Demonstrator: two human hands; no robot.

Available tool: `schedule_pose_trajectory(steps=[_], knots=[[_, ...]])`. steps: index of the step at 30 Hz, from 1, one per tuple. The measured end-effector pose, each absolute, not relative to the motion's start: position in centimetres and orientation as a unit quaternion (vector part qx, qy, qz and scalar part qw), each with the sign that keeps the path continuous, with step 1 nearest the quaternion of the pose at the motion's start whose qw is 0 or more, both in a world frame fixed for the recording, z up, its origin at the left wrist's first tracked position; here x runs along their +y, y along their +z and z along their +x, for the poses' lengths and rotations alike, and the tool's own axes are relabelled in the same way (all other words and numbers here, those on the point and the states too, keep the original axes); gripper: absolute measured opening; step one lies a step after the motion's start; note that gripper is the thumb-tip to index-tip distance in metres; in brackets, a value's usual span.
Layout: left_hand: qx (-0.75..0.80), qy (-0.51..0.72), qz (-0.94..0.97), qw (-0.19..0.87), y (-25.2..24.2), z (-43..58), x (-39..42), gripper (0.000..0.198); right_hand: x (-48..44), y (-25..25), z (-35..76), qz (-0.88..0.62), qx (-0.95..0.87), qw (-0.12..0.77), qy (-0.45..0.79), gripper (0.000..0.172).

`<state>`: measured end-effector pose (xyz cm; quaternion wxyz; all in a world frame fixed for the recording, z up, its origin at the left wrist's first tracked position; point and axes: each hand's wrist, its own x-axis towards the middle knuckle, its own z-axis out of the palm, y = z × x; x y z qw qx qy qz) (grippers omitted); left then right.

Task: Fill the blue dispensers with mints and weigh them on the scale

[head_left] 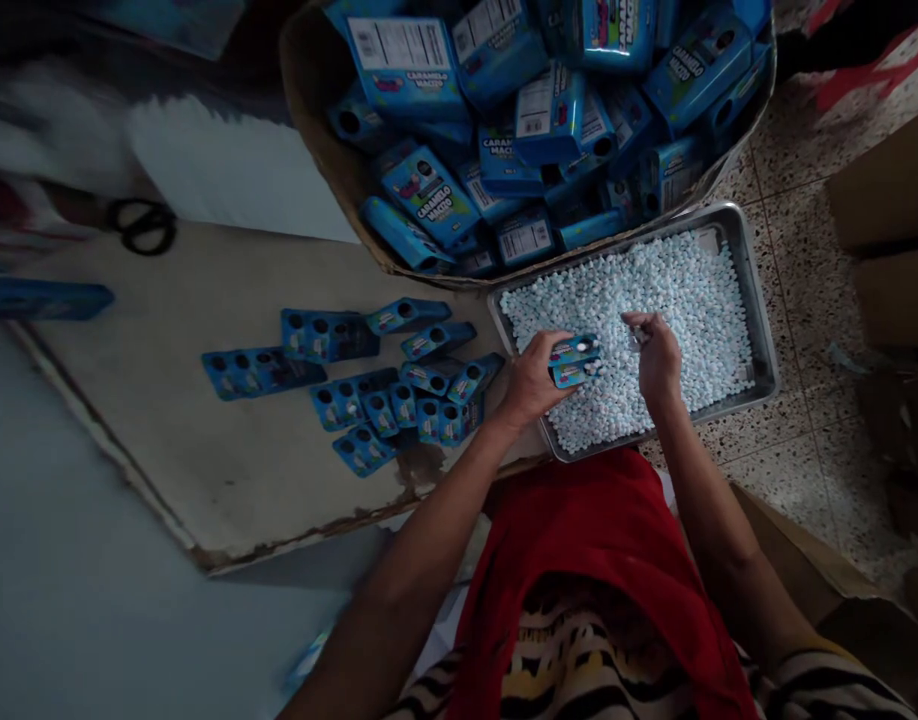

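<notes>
My left hand [532, 382] is closed around two small blue candy boxes [574, 362], held side by side at the left part of a metal tray [764, 350]. Pale blue and white candies [699, 300] cover the tray's bottom, and a few whitish pieces show at the boxes' round holes. Just to the right, over the candies, my right hand [659, 360] is curled with a few candies at its fingers. Left of the tray, several blue boxes [365, 450] stand grouped on the table, their holes facing up.
A large cardboard box [320, 150] full of blue candy boxes stands beyond the tray. Black-handled scissors [142, 226] and another blue box [43, 300] lie on the table [204, 480] at the left. Brown cartons [890, 170] stand on the speckled floor at the right.
</notes>
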<state>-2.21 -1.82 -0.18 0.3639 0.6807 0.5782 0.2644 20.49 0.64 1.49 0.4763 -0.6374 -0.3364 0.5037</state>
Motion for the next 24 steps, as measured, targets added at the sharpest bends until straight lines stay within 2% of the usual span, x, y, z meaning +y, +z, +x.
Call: schedule_pose_trajectory(steps=[4, 6, 15, 19, 22, 24], knots=[[0.587, 0.307, 0.663, 0.349, -0.2, -1.4, -2.3, 0.085, -1.2, 1.5, 22.5, -0.642, -0.373, 0.446, 0.5, 0.039], [0.555, 0.312, 0.68, 0.364, -0.2, -1.0, -2.4, 0.086, -1.7, 1.5, 23.1, -0.665, -0.36, 0.432, 0.492, 0.036], [0.59, 0.357, 0.656, 0.307, 0.1, -2.1, -3.7, 0.09, -3.6, 0.4, 24.2, -0.707, -0.433, 0.357, 0.43, 0.037], [0.566, 0.424, 0.653, 0.271, 0.1, -2.5, -4.1, 0.09, -4.2, -0.5, 24.6, -0.686, -0.574, 0.319, 0.314, 0.034], [0.565, 0.442, 0.655, 0.235, 0.0, -2.3, -4.1, 0.092, -4.1, -1.7, 25.3, -0.665, -0.664, 0.258, 0.224, 0.036], [0.557, 0.46, 0.655, 0.221, 0.1, -2.1, -4.1, 0.091, -3.7, -2.6, 25.4, -0.656, -0.699, 0.193, 0.21, 0.044]])
